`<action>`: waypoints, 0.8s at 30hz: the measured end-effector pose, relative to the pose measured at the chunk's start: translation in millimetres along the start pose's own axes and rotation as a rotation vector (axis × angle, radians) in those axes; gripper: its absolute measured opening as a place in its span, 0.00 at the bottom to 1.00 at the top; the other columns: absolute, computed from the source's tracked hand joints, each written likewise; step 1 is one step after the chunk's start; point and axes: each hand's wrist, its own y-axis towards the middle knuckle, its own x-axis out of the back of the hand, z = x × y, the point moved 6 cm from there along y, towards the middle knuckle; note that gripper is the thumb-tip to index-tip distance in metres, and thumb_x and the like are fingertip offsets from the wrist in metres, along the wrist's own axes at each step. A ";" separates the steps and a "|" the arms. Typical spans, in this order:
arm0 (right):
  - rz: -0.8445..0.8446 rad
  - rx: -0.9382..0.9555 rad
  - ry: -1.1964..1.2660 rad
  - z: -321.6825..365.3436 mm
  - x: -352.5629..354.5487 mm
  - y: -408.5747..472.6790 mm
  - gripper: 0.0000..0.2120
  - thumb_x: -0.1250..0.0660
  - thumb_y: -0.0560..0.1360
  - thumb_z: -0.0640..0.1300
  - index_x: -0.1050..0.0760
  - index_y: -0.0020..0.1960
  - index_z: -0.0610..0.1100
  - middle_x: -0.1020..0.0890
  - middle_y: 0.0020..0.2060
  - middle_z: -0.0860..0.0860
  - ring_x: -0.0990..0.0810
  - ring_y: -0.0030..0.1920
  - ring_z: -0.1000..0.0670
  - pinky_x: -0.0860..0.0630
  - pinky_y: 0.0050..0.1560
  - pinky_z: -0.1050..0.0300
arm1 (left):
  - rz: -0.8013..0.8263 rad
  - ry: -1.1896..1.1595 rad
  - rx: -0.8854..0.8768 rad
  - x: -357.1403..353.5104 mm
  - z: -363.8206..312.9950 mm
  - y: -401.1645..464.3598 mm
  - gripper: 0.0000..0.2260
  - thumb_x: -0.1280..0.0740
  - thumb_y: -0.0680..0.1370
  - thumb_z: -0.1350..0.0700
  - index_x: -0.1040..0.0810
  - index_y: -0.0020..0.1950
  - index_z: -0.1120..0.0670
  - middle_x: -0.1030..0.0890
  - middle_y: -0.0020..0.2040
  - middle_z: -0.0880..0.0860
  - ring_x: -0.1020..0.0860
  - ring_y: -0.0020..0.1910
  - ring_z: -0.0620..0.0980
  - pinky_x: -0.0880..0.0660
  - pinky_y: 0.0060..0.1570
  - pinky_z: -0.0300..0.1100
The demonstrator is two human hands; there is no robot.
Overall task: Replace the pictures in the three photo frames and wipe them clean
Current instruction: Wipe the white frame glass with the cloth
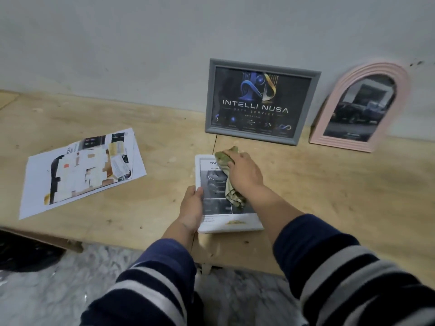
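Note:
A white photo frame lies flat on the wooden board, holding a grey printed picture. My left hand grips its left edge. My right hand presses a green striped cloth onto the frame's glass near the top right. A grey frame with a dark logo picture leans upright on the wall behind. To its right leans a pink arched frame with a dark car picture.
A loose stack of printed sheets lies on the board at the left. The wooden board ends just in front of me, with marbled floor below. A dark object lies at the lower left edge.

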 end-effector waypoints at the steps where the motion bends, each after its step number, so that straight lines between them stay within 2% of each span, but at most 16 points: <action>1: 0.047 0.011 -0.067 8.0 -9.3 1.8 0.24 0.46 0.80 0.41 0.38 0.73 0.56 0.35 0.69 0.46 0.29 0.63 0.41 0.29 0.56 0.52 | -0.008 0.010 -0.012 -0.5 -1.3 -1.3 0.06 0.44 0.79 0.52 0.29 0.47 0.51 0.21 0.49 0.60 0.21 0.51 0.64 0.25 0.55 0.62; 3: 0.128 0.040 -0.217 18.7 -28.2 -0.5 0.27 0.44 0.78 0.41 0.42 0.75 0.56 0.39 0.72 0.47 0.34 0.66 0.42 0.30 0.60 0.48 | -0.052 0.037 -0.037 0.7 -2.1 -3.9 0.08 0.44 0.80 0.51 0.28 0.46 0.52 0.21 0.47 0.59 0.21 0.49 0.62 0.24 0.53 0.57; 5: 0.151 0.068 -0.279 19.6 -37.3 -6.4 0.29 0.43 0.77 0.42 0.44 0.76 0.55 0.38 0.72 0.48 0.36 0.69 0.43 0.32 0.63 0.48 | -0.105 0.078 -0.062 2.6 -2.7 -7.9 0.09 0.44 0.81 0.52 0.29 0.47 0.55 0.24 0.41 0.55 0.25 0.41 0.58 0.27 0.44 0.46; 8: 0.176 0.090 -0.237 10.3 -36.8 -14.5 0.27 0.43 0.78 0.44 0.42 0.76 0.57 0.37 0.73 0.48 0.38 0.71 0.44 0.34 0.68 0.50 | -0.143 0.100 -0.072 1.2 -2.9 -7.9 0.10 0.45 0.82 0.52 0.28 0.51 0.57 0.26 0.40 0.53 0.29 0.37 0.51 0.34 0.38 0.44; 11: 0.212 0.098 -0.231 2.1 -34.7 -29.7 0.26 0.44 0.78 0.47 0.41 0.74 0.61 0.37 0.74 0.49 0.39 0.73 0.45 0.33 0.68 0.49 | -0.139 0.074 -0.054 0.7 -2.1 -7.0 0.09 0.44 0.82 0.52 0.28 0.50 0.55 0.24 0.42 0.54 0.26 0.40 0.53 0.28 0.44 0.46; 14: 0.244 0.105 -0.214 -1.0 -31.1 -47.7 0.26 0.43 0.78 0.47 0.39 0.74 0.61 0.35 0.72 0.50 0.35 0.70 0.46 0.30 0.63 0.51 | -0.152 0.068 -0.048 1.5 -1.7 -6.4 0.08 0.43 0.81 0.51 0.28 0.48 0.53 0.22 0.42 0.53 0.23 0.43 0.56 0.25 0.50 0.50; 19: 0.284 0.108 -0.202 -8.0 -24.4 -71.3 0.25 0.43 0.77 0.47 0.35 0.71 0.62 0.33 0.69 0.53 0.30 0.67 0.48 0.28 0.60 0.53 | -0.165 0.097 -0.068 1.8 -2.7 -5.2 0.08 0.43 0.81 0.50 0.27 0.49 0.52 0.21 0.48 0.57 0.22 0.47 0.58 0.24 0.54 0.52; 24: 0.364 0.162 -0.222 -9.4 -18.5 -88.0 0.23 0.45 0.77 0.46 0.32 0.68 0.64 0.29 0.60 0.52 0.25 0.59 0.46 0.27 0.54 0.53 | -0.176 0.142 -0.101 1.5 -4.6 -7.5 0.09 0.44 0.81 0.50 0.28 0.51 0.53 0.21 0.49 0.57 0.21 0.49 0.58 0.24 0.55 0.52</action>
